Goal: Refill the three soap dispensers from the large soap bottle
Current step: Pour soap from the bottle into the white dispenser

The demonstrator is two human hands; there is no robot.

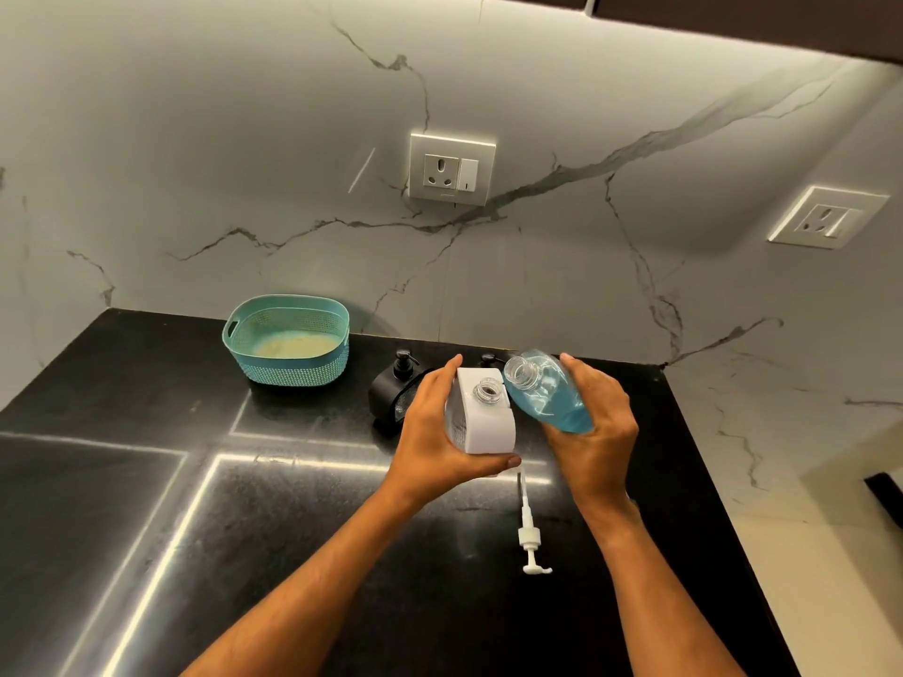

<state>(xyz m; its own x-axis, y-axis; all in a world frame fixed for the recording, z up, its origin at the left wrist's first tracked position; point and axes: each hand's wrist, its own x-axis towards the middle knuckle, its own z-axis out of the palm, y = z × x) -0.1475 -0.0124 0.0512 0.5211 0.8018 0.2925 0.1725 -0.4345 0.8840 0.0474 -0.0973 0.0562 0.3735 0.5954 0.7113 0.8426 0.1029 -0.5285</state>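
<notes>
My left hand [432, 432] grips a white soap dispenser [483, 422] with its neck uncapped and open at the top. My right hand [593, 432] holds the clear large soap bottle [547, 393], tilted with its open mouth just right of the dispenser's neck; blue soap sits in its lower half. The white pump head [529, 535] lies on the black counter in front of the dispenser. A black dispenser [393, 390] with its pump on stands behind my left hand. The pump top of another black dispenser [488, 359] shows behind the white one.
A teal perforated basket [288, 339] stands at the back left of the black counter [244, 530], against the marble wall. Two wall sockets [452, 171] [828, 217] sit above. The counter's right edge drops off near my right forearm.
</notes>
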